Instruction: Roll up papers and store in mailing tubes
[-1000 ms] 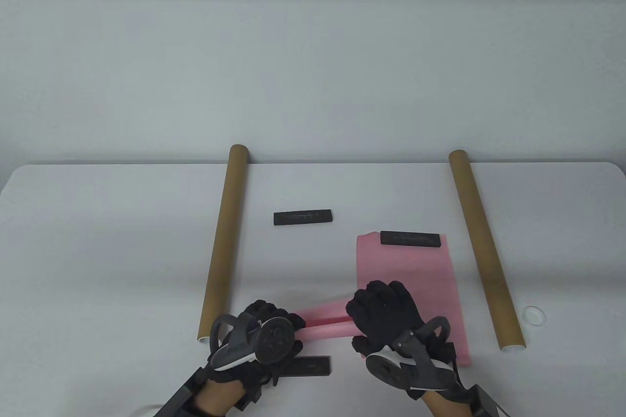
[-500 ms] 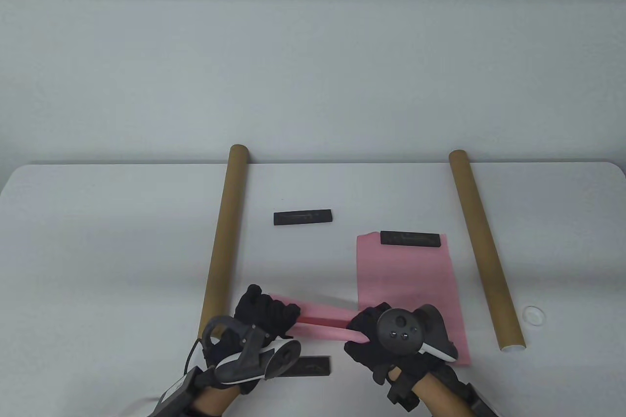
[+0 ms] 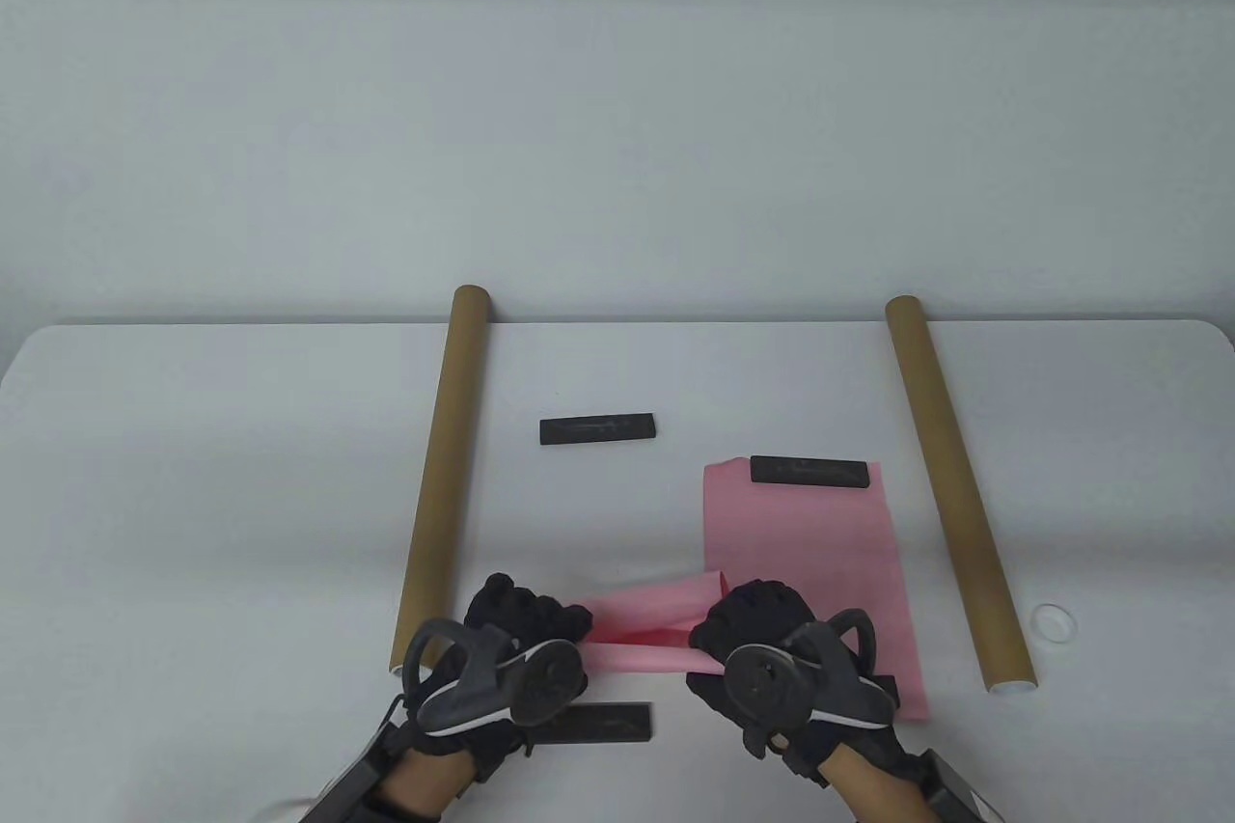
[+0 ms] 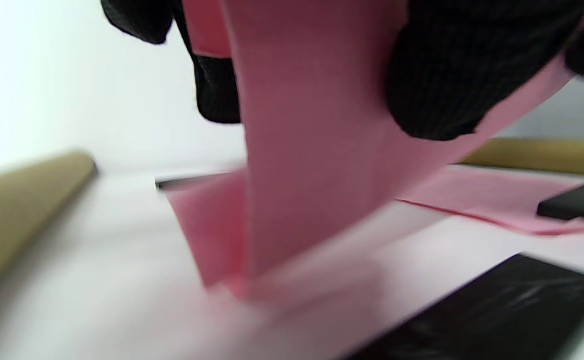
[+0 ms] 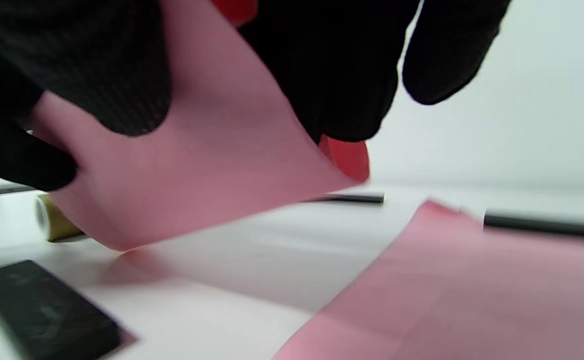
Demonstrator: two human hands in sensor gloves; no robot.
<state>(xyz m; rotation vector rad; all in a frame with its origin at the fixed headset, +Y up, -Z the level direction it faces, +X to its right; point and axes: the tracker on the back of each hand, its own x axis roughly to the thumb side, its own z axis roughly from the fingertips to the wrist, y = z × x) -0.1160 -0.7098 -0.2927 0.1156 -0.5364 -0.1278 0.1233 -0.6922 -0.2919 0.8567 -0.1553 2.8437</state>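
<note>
Both hands hold a partly rolled pink paper [image 3: 642,635] just above the table's near edge. My left hand [image 3: 526,620] grips its left end and my right hand [image 3: 753,625] grips its right end. Up close, the left wrist view shows the pink paper [image 4: 316,150] pinched between thumb and fingers, and the right wrist view shows the same pink paper [image 5: 197,175] curling under my fingers. A second pink sheet [image 3: 806,553] lies flat on the right, with a black weight bar [image 3: 810,472] on its far edge. Two brown mailing tubes lie lengthwise: the left tube [image 3: 442,476] and the right tube [image 3: 955,495].
Another black weight bar [image 3: 597,429] lies mid-table and a third black bar [image 3: 603,722] sits under my left hand near the front edge. A clear tube cap [image 3: 1053,620] rests right of the right tube.
Both hands turned the roll: the wrists rotated back and forth, and a loose flap of the pink paper now stands up beside my right hand.
</note>
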